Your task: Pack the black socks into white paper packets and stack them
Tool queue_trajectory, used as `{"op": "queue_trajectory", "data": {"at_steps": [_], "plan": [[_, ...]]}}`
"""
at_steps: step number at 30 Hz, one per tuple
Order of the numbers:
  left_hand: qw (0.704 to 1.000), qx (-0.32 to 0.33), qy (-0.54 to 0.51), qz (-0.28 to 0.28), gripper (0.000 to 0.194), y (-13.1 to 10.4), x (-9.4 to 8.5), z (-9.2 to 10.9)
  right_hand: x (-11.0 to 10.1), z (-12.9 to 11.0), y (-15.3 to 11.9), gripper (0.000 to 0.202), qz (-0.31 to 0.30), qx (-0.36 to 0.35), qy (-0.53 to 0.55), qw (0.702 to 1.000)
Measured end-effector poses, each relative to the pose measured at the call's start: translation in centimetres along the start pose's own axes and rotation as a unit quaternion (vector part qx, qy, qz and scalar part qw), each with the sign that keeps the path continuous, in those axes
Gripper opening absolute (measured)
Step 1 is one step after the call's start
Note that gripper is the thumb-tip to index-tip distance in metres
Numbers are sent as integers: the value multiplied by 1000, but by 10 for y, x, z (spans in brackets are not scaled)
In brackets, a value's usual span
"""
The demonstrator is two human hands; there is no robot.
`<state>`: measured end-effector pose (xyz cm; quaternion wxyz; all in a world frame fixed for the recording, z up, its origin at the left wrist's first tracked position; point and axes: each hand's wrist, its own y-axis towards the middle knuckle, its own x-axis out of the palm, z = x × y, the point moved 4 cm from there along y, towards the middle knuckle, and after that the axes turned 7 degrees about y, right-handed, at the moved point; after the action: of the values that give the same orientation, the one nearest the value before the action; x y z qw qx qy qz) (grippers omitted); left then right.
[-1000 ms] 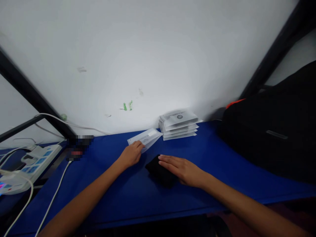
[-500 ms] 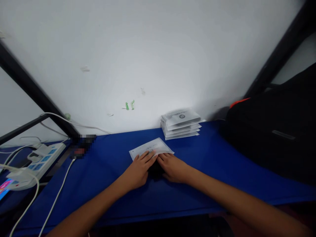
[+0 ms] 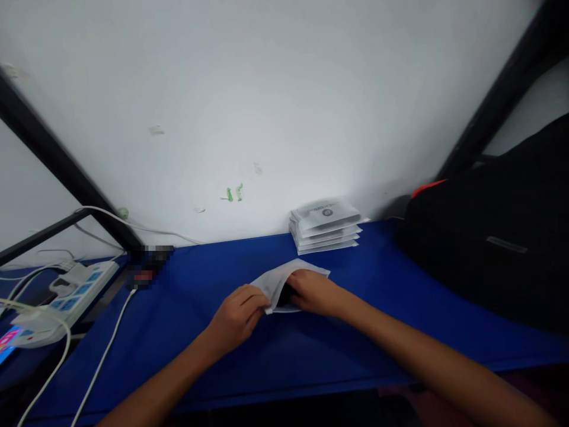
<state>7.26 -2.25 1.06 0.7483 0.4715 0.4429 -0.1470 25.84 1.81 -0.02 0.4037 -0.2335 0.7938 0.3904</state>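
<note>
A translucent white plastic bag [image 3: 272,279] lies on the blue table, its mouth gaping toward me. My left hand [image 3: 240,311] is closed on the left corner of that mouth, pinching the edge. The fingers of my right hand [image 3: 311,290] reach inside the bag, so their tips are hidden. Just within the opening shows a black item [image 3: 285,295], beside my right fingers; its kind cannot be made out, nor whether those fingers grip it.
Against the wall stands a stack of filled white bags [image 3: 326,228] with dark print. A large black bag [image 3: 489,237] occupies the right side. On the left are a white power strip [image 3: 82,296], white cables [image 3: 104,353] and a black metal frame [image 3: 66,160].
The black item has gone from under my hands into the bag. My left hand has moved left and down to the bag's edge, and my right fingers are now inside.
</note>
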Motion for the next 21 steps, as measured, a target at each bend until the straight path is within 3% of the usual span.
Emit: {"op": "queue_trajectory", "data": {"at_steps": [2, 6, 12, 16, 21], "plan": [[998, 1, 3, 69, 21, 1, -9, -1, -16, -14, 1, 36, 23, -27, 17, 999], [994, -7, 12, 112, 13, 10, -18, 5, -35, -47, 1, 31, 185, -140, -7, 973], [993, 15, 5, 115, 17, 15, -16, 20, -16, -68, 6, 10, 183, -229, -88, 952], [992, 3, -39, 121, 15, 13, -17, 19, -18, -55, 5, 12, 169, -219, -78, 958], [985, 0, -37, 168, 13, 7, -42, 14, -46, 3, -17, 15, 117, -128, -81, 982]]}}
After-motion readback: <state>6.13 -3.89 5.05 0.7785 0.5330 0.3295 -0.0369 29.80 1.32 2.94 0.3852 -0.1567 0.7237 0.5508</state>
